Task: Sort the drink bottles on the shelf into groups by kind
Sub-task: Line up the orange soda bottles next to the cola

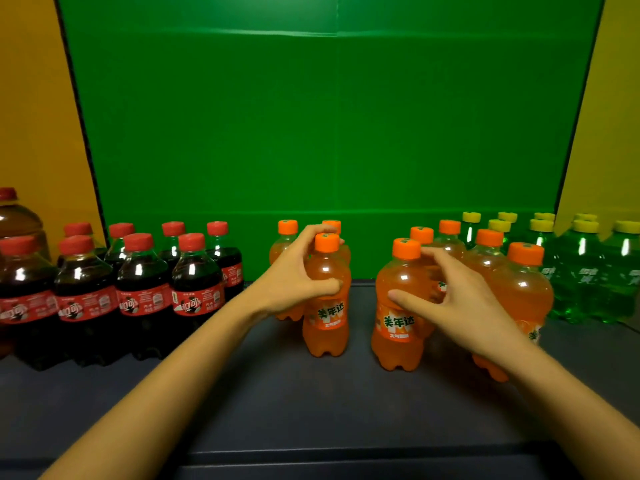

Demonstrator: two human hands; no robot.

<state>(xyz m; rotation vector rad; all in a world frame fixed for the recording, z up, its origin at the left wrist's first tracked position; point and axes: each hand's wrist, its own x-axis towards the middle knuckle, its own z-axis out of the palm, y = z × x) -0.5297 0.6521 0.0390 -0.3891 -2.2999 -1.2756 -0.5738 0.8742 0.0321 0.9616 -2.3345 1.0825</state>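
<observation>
A: Step in hand?
B: Tidying the orange group, by my reading. Cola bottles point(142, 292) left, green bottles point(581, 278) right, oranges mid-shelf point(277, 393) in two clumps.
A: Hands?
B: Left hand point(298, 271): fingers curled round the front orange bottle point(325, 327), which is upright. Right hand point(460, 299): fingers spread at the second orange bottle point(398, 327), not clamped.
A: Next?
B: Probably close the gap. Move low and upright, since the neighbours crowd close.
</observation>
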